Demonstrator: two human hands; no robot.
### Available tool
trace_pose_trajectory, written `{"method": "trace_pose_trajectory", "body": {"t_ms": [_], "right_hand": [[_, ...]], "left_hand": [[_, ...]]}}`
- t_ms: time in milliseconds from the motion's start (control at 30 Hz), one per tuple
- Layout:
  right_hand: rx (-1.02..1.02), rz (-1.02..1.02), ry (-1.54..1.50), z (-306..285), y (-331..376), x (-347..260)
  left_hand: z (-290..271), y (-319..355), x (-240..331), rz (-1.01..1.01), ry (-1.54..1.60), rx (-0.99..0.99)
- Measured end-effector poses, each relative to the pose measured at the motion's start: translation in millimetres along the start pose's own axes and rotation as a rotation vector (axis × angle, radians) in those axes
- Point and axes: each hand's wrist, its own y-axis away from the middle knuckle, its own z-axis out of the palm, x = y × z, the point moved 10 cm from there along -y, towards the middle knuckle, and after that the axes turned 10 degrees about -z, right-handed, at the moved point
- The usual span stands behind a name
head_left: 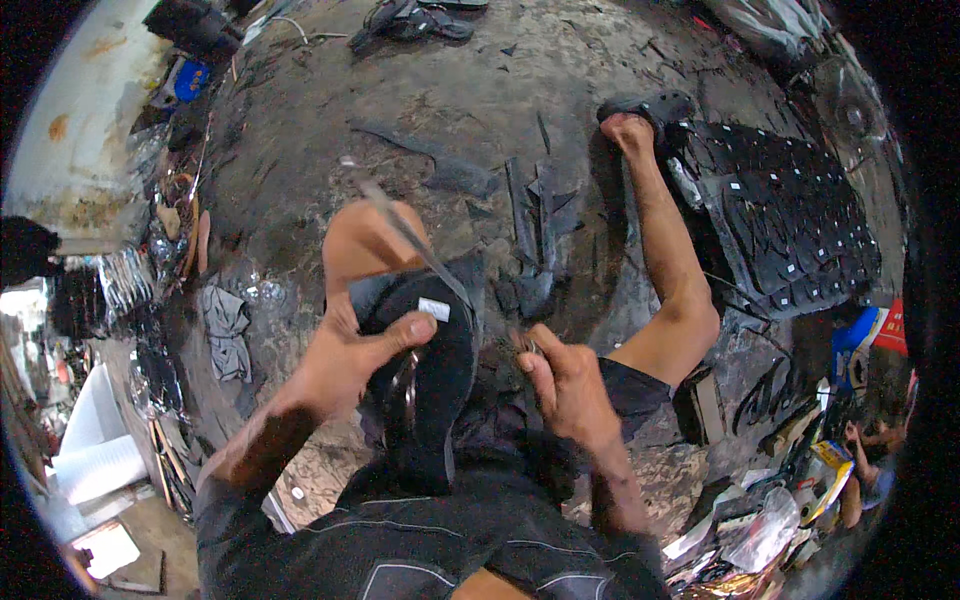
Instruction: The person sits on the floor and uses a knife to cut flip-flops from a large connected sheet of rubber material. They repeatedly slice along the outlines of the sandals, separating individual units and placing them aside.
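From the head camera, the person sits on a dirt floor [450, 90] with knees drawn up, and the left hand [345, 360] is closed around a black shoe upper [425, 385], thumb pressed flat just below its small white label [434, 309], holding it over the lap. The right hand [565, 385] is curled shut close beside the piece's right edge, pinching something small and metallic that is too blurred to identify. The upper looks light, soft and floppy, likely to fold unless held at its stiffer rim, where the thumb sits. A thin blade-like strip [405, 232] juts up from behind it. A stack of cut black pieces [785, 215] lies well apart near the right foot [628, 128].
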Motion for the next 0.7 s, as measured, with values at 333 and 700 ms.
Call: {"method": "trace_pose_trajectory", "body": {"t_ms": [333,700], "right_hand": [[-0.238,-0.092,-0.234,1.1,-148.0,6.4],[0.924,0.104,-0.314,-100.5,63.7,54.6]], "left_hand": [[-5.7,-9.1,30.9,0.165,0.138,-0.046],[62.2,-31.9,38.6,0.334,0.707,-0.152]]}}
